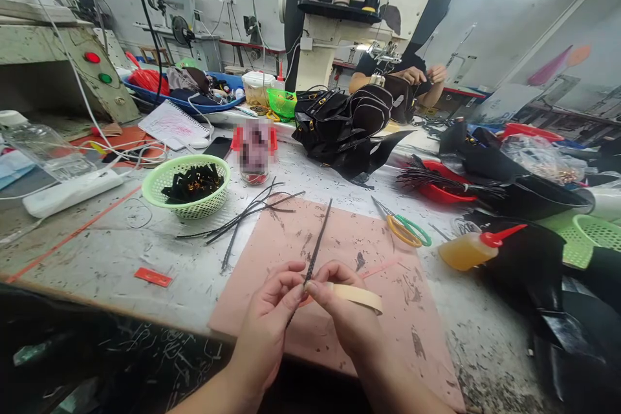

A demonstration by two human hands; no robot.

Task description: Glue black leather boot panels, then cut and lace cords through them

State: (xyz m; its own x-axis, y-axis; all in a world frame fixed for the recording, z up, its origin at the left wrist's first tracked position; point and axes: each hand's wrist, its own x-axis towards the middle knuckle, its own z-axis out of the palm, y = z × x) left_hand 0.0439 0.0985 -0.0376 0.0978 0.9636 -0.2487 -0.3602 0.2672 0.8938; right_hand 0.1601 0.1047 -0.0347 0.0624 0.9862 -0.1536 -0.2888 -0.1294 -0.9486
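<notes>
A thin black braided cord [319, 239] runs away from me over a pinkish board [272, 233]. My left hand [272, 304] pinches the cord near its close end. Thumb and forefinger of my right hand [347, 310] meet the cord at the same spot. A roll of cream tape [359, 297] sits in my right hand, its ring showing at the side of the palm. Left of the cord, several loose black cords [242, 213] lie partly on the board. Scissors [405, 228] with green and yellow handles rest at the board's right edge.
A green basket [150, 191] of black pieces stands at left, near a power strip [72, 193]. At right lie a glue bottle [463, 252], a red bowl [431, 191] and black leather parts [524, 259]. Behind a sewing machine [320, 52], another person's hands [427, 77] are at work.
</notes>
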